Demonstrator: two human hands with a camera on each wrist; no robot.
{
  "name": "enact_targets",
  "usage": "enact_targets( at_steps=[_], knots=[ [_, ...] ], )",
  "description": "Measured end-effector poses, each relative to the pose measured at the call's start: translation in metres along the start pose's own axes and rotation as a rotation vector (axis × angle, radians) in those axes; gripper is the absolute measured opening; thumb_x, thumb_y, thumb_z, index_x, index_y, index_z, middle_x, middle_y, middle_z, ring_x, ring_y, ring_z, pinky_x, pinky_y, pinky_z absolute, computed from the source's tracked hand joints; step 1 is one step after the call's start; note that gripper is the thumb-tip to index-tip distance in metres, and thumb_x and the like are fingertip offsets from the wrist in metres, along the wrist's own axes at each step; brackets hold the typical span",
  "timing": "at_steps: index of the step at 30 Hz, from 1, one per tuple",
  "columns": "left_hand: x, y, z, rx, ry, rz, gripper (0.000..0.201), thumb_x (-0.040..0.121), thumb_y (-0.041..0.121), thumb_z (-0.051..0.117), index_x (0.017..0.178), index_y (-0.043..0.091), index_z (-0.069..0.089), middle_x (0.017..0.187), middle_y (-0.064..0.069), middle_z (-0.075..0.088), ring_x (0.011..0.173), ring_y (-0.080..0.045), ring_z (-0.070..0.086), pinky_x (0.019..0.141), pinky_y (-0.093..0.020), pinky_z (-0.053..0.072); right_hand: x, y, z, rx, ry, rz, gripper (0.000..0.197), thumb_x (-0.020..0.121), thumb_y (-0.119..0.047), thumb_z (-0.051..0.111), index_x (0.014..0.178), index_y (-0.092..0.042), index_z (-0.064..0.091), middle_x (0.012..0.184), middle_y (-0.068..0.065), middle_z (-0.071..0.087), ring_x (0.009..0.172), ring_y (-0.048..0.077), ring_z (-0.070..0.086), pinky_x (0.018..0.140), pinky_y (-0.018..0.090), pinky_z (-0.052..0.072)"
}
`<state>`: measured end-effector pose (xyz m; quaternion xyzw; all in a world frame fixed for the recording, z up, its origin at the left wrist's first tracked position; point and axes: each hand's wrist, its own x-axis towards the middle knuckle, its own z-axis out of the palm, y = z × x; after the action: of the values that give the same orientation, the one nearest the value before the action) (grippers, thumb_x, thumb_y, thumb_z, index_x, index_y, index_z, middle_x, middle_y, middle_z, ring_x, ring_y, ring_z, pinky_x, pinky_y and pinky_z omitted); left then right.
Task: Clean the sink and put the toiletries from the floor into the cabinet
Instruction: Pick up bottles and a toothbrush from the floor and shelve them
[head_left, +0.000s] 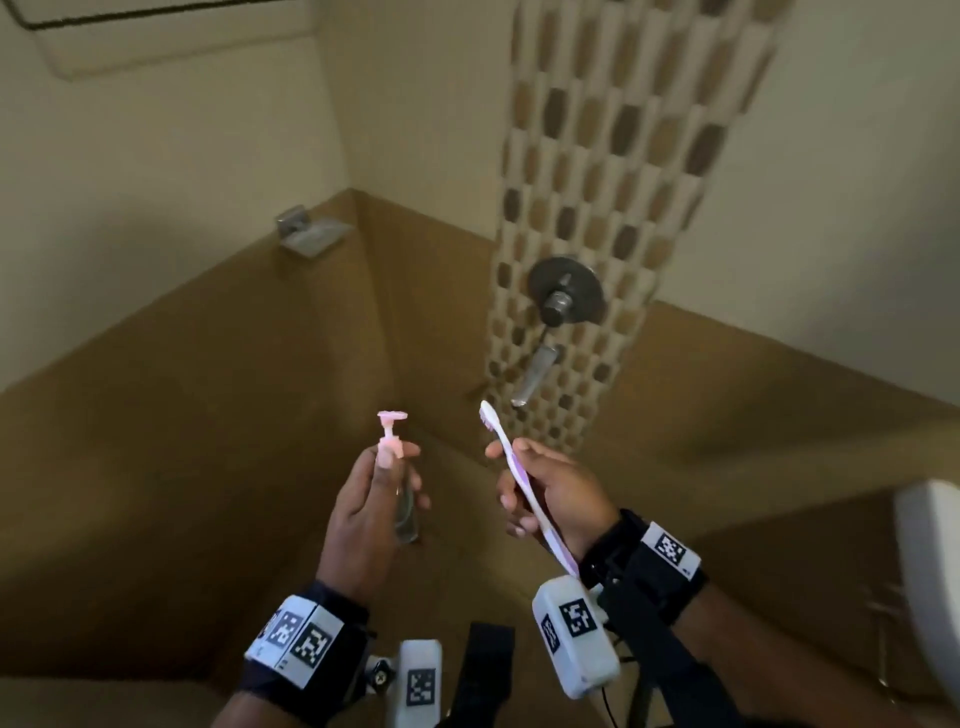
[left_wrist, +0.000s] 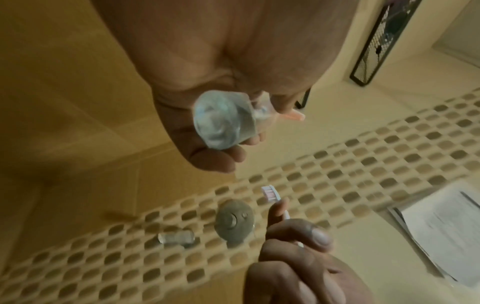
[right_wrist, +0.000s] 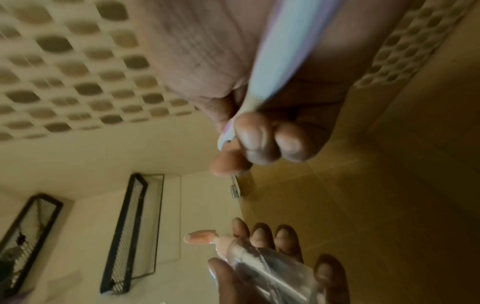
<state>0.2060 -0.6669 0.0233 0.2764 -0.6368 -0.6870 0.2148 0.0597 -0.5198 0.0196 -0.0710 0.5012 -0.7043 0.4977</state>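
Both hands are loaded and up in front of the shower corner. The left hand (head_left: 363, 499) wraps its fingers round a small clear plastic pump bottle with a pink dispenser top (head_left: 396, 470), held upright at about eleven o'clock from the wrists. The right hand (head_left: 556, 488) pinches a slim white-and-lilac toothbrush (head_left: 524, 483), bristle head tipped up toward twelve o'clock, tail running down past the wrist strap.

Neither toiletry is in a cabinet yet; no cabinet door shows in the head view, only a white basin edge (head_left: 930, 571) at three o'clock.

Now, the risks. That bottle looks slick and see-through, and in the left wrist view its base sticks out past the palm, so a loosened grip could, I'd say, let it slide to the tiles. The pink pump nozzle juts out sideways; a bump on a cabinet frame might squirt or snap it. The toothbrush is held near mid-handle by fingertips, so a knock on the round metal shower valve (head_left: 566, 291) or the chrome spout (head_left: 535, 374) at twelve o'clock could twist it free. And with both hands full, opening a door gets awkward.
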Motion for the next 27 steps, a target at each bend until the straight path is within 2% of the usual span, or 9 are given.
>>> enact_targets(
  at_steps=[6, 9, 12, 15, 17, 20, 22, 24, 27],
  knots=[
    [-0.047, 0.013, 0.11, -0.116, -0.077, -0.065, 0.049, 0.102, 0.051, 0.034, 0.115, 0.018, 0.067, 0.076, -0.01, 0.057, 0.058, -0.018, 0.052, 0.049, -0.031, 0.047, -0.089, -0.012, -0.077, 0.165, 0.016, -0.072, 0.033, 0.106, -0.025, 0.039, 0.114, -0.003, 0.063, 0.059, 0.016, 0.055, 0.026, 0.011, 0.03, 0.039, 0.022, 0.034],
    [-0.08, 0.009, 0.174, -0.119, -0.111, -0.063, 0.049, 0.102, 0.051, 0.034, 0.114, 0.016, 0.066, 0.076, -0.01, 0.057, 0.057, -0.018, 0.051, 0.048, -0.029, 0.044, -0.142, -0.021, -0.125, 0.134, 0.023, -0.124, 0.035, 0.105, -0.031, 0.043, 0.111, -0.007, 0.067, 0.062, 0.013, 0.054, 0.028, 0.013, 0.03, 0.04, 0.024, 0.034],
    [-0.119, 0.002, 0.246, -0.108, -0.165, -0.088, 0.046, 0.098, 0.05, 0.04, 0.114, 0.014, 0.064, 0.079, -0.01, 0.06, 0.062, -0.02, 0.055, 0.053, -0.03, 0.046, -0.196, -0.033, -0.18, 0.045, 0.08, -0.178, 0.032, 0.102, -0.033, 0.049, 0.11, -0.008, 0.068, 0.063, 0.008, 0.052, 0.033, 0.013, 0.031, 0.041, 0.026, 0.031],
    [-0.156, 0.004, 0.317, -0.084, -0.241, -0.091, 0.039, 0.097, 0.042, 0.049, 0.113, 0.009, 0.062, 0.086, -0.01, 0.064, 0.071, -0.026, 0.058, 0.061, -0.037, 0.05, -0.251, -0.049, -0.237, 0.086, 0.129, -0.251, 0.024, 0.099, -0.031, 0.054, 0.105, -0.012, 0.068, 0.065, 0.006, 0.049, 0.037, 0.012, 0.031, 0.043, 0.025, 0.028],
    [-0.173, 0.008, 0.345, -0.017, -0.303, -0.06, 0.039, 0.097, 0.042, 0.052, 0.113, 0.008, 0.06, 0.09, -0.009, 0.067, 0.077, -0.028, 0.06, 0.069, -0.043, 0.052, -0.281, -0.058, -0.264, 0.106, 0.187, -0.296, 0.017, 0.098, -0.028, 0.056, 0.103, -0.016, 0.066, 0.068, 0.004, 0.048, 0.041, 0.011, 0.031, 0.046, 0.024, 0.027],
    [-0.195, 0.017, 0.376, 0.024, -0.388, -0.023, 0.038, 0.095, 0.041, 0.056, 0.112, 0.007, 0.061, 0.091, -0.008, 0.068, 0.079, -0.024, 0.063, 0.073, -0.042, 0.053, -0.331, -0.07, -0.3, 0.122, 0.285, -0.336, 0.012, 0.099, -0.025, 0.056, 0.105, -0.014, 0.058, 0.069, 0.004, 0.046, 0.043, 0.011, 0.031, 0.046, 0.024, 0.027],
    [-0.203, 0.021, 0.386, 0.013, -0.406, -0.021, 0.036, 0.093, 0.035, 0.056, 0.112, 0.005, 0.061, 0.089, -0.009, 0.067, 0.076, -0.022, 0.063, 0.07, -0.038, 0.054, -0.356, -0.072, -0.316, 0.107, 0.332, -0.345, 0.012, 0.099, -0.025, 0.057, 0.105, -0.015, 0.056, 0.069, 0.004, 0.045, 0.045, 0.011, 0.029, 0.046, 0.024, 0.027],
    [-0.208, 0.02, 0.397, -0.006, -0.439, -0.051, 0.037, 0.091, 0.033, 0.054, 0.113, 0.005, 0.061, 0.087, -0.008, 0.066, 0.073, -0.019, 0.063, 0.064, -0.031, 0.055, -0.381, -0.07, -0.334, 0.11, 0.383, -0.371, 0.01, 0.1, -0.026, 0.057, 0.096, -0.017, 0.057, 0.068, 0.003, 0.043, 0.046, 0.012, 0.026, 0.045, 0.024, 0.025],
    [-0.209, 0.012, 0.415, 0.012, -0.493, -0.099, 0.04, 0.087, 0.042, 0.054, 0.111, 0.011, 0.064, 0.084, -0.004, 0.064, 0.07, -0.016, 0.061, 0.059, -0.028, 0.054, -0.416, -0.062, -0.35, 0.181, 0.482, -0.406, 0.02, 0.1, -0.025, 0.055, 0.082, -0.019, 0.053, 0.065, 0.002, 0.037, 0.047, 0.012, 0.021, 0.046, 0.027, 0.016]
  ],
)
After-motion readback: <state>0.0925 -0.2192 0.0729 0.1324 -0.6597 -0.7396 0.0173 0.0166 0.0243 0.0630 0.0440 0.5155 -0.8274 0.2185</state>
